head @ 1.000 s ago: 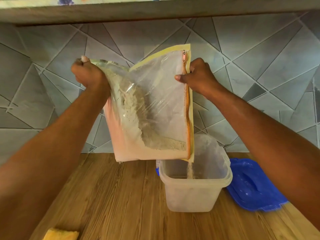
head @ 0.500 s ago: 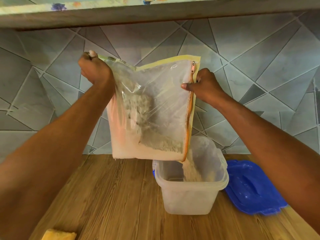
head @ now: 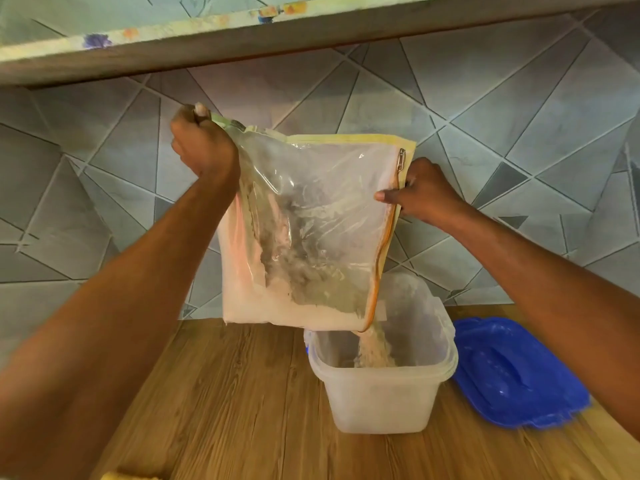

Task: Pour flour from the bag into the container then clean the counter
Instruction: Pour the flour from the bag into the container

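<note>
Two hands hold the clear bag (head: 311,220) above the counter (head: 242,410): left hand (head: 202,147) clenched on a bunched corner, right hand (head: 420,195) pinching the zipper edge. Flour (head: 374,351) streams from the bottom corner into the open container (head: 377,400). Blue lid (head: 512,375) lies beside it.

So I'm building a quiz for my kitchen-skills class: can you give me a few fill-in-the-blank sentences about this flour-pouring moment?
1. Flour streams from the bag's lower corner into the translucent ____.
2. The blue lid lies on the ____ counter, to the right of the container.
3. The left hand and the right hand both grip the ____.
4. The wall behind is covered in grey ____.

Missing words: container; wooden; bag; tiles
</note>
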